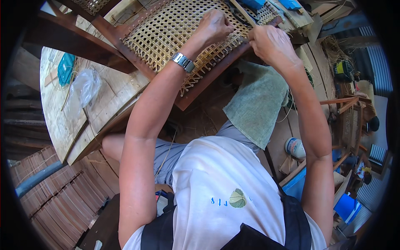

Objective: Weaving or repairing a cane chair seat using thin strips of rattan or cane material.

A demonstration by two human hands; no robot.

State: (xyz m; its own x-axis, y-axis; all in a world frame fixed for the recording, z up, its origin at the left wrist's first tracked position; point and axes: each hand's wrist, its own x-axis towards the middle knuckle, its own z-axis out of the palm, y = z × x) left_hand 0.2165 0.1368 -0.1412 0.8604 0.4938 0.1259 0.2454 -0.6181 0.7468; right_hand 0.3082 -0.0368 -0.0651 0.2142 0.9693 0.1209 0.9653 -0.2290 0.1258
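A woven cane panel [166, 31] with open holes is set in a brown wooden frame [208, 85] before me. Over the middle of the weave is my left hand [214, 27], its fingers curled together; what they pinch, if anything, is hidden. My right hand [273, 43] is closed at the frame's right side. A pale narrow strip [243, 12] runs down to its fingertips, but whether they grip it I cannot tell. Short cane ends stick up along the near edge of the weave.
On the round worktable [58, 110] at left lie a clear plastic bag [85, 85] and a teal packet [66, 68]. A dark wooden leg [83, 43] extends across it. Green cloth [258, 100] covers my knee. A white tub [294, 147] stands on the floor at right.
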